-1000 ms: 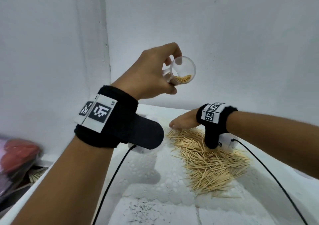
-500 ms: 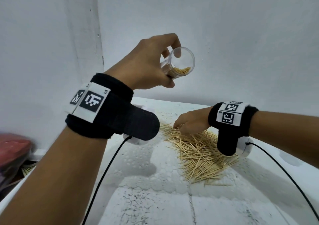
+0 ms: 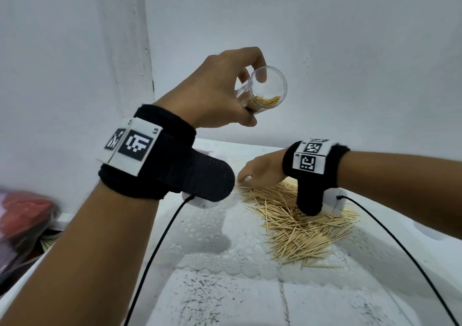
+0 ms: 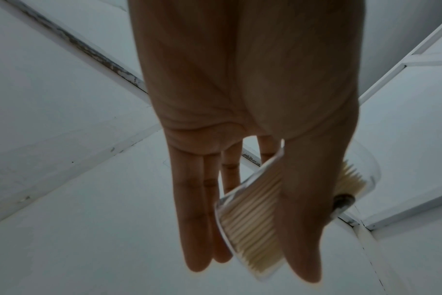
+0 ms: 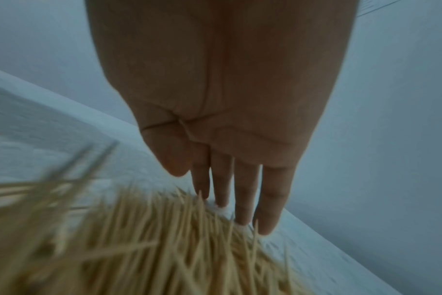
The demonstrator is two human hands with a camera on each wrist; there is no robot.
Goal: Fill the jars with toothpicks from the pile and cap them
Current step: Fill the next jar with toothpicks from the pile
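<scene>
Jar (image 3: 266, 90) in left hand (image 3: 215, 93)

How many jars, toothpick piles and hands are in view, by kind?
Jar: 1, clear, uncapped, partly filled with toothpicks, held tilted in the left hand.
Toothpick pile: 1, loose on the white table.
Hands: 2; the right hand has straight fingers reaching down to the pile's far edge.
Caps: 0 visible.
Total: 4.

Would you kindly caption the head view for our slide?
Left hand holds a clear plastic jar tilted, part-filled; right hand reaches into the wooden toothpick pile.
</scene>
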